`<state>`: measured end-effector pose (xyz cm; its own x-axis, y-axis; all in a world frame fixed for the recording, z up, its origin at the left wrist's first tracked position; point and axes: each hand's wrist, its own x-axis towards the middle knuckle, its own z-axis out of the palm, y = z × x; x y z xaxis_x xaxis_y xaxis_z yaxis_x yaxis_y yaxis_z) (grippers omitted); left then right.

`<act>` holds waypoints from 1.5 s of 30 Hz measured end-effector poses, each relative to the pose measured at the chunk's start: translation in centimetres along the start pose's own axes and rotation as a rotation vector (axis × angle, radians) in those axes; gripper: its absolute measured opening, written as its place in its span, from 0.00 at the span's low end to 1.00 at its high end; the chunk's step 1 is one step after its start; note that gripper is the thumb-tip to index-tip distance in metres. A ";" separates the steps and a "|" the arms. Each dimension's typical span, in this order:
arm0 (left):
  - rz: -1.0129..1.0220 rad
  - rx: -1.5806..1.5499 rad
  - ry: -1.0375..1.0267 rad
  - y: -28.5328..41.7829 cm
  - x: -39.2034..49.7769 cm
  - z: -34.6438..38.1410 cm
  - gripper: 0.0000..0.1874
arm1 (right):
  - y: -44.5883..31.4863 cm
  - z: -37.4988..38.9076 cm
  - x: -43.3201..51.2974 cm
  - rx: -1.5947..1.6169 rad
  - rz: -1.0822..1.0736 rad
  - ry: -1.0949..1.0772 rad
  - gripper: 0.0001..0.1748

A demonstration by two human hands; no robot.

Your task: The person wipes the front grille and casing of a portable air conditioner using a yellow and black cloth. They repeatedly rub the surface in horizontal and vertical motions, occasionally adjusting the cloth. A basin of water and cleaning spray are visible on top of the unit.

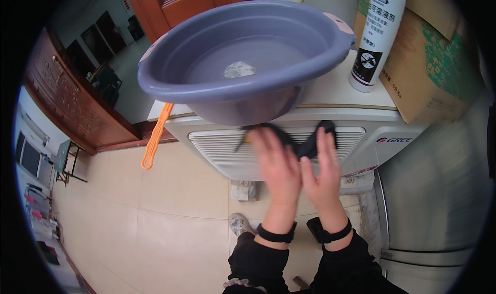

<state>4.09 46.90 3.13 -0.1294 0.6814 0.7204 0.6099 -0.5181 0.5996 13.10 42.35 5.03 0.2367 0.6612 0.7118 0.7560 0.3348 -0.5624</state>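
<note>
My left hand (276, 162) and my right hand (323, 166) are side by side in front of a white appliance's slatted grille. A dark cloth item (308, 147) lies against the fingers of both hands, partly hidden behind them; motion blur hides how each hand touches it. The left fingers are extended and blurred, and the right thumb stands apart from its fingers. Just above, a blue-grey plastic basin (244, 90) rests on the white top, holding what looks like water and a pale patch at the bottom.
An orange plastic handle (155, 139) hangs over the top's left edge. A white spray can (378, 38) stands right of the basin, before cardboard boxes (422, 69). A grey, shiny surface (430, 189) rises at the right. A carved wooden door (73, 92) is at the left.
</note>
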 end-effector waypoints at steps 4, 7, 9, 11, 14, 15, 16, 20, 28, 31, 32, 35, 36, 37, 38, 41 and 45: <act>0.182 -0.125 -0.159 2.6 -2.1 2.5 0.32 | 1.3 -1.2 0.1 -0.031 0.110 0.170 0.33; 0.189 -0.015 -0.169 2.3 -2.3 2.7 0.34 | 1.8 -1.0 0.2 0.104 0.135 0.249 0.32; 0.159 0.059 -0.163 1.8 -2.0 2.2 0.36 | 1.6 -0.5 0.2 0.190 0.126 0.267 0.32; 0.095 0.088 -0.135 1.2 -1.3 1.5 0.37 | 0.8 0.1 -0.2 0.172 0.092 0.211 0.31; -0.016 0.169 -0.003 -1.1 0.5 -0.2 0.37 | -1.1 1.4 -0.9 0.210 0.064 0.099 0.31; -0.029 0.166 0.033 -2.3 1.1 -0.9 0.37 | -1.7 2.0 -1.0 0.249 0.035 0.047 0.31; -0.041 0.163 0.070 -3.6 1.8 -1.8 0.37 | -2.4 2.5 -1.3 0.265 0.043 -0.007 0.32; -0.101 0.164 0.169 -8.9 3.7 -4.8 0.37 | -4.7 4.3 -2.0 0.336 0.001 -0.218 0.35; -0.581 0.057 0.181 -13.9 2.7 -4.5 0.36 | -5.3 6.0 -3.6 0.404 0.054 -0.352 0.37; -0.550 0.140 0.197 -12.7 1.2 -2.7 0.37 | -3.9 6.0 -3.8 0.499 0.189 -0.307 0.37; -0.540 0.119 0.221 -11.9 0.7 -1.9 0.37 | -3.5 5.9 -3.8 0.573 0.265 -0.287 0.36; -0.523 0.145 0.189 -10.1 -0.5 -0.4 0.38 | -2.4 5.3 -4.0 0.754 0.414 -0.219 0.34; -0.498 0.089 0.181 -9.3 -1.0 0.1 0.39 | -2.1 5.0 -4.0 0.804 0.438 -0.194 0.33; -0.480 0.077 0.147 -8.4 -1.6 0.6 0.39 | -1.8 4.7 -4.0 0.809 0.461 -0.191 0.33; -0.452 0.070 0.119 -7.3 -2.3 1.1 0.39 | -1.5 4.5 -3.9 0.819 0.473 -0.186 0.32; -0.445 -0.070 -0.015 -3.9 -4.4 2.2 0.40 | -1.1 4.1 -3.7 0.828 0.555 -0.126 0.29; -0.450 -0.200 -0.056 -2.1 -5.0 2.4 0.41 | -0.9 4.1 -3.5 0.765 0.611 -0.076 0.25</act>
<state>5.30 45.82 -2.60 -0.2999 0.8842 0.3582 0.3409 -0.2513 0.9059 9.11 42.48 1.39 0.3956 0.8978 0.1934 -0.0896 0.2473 -0.9648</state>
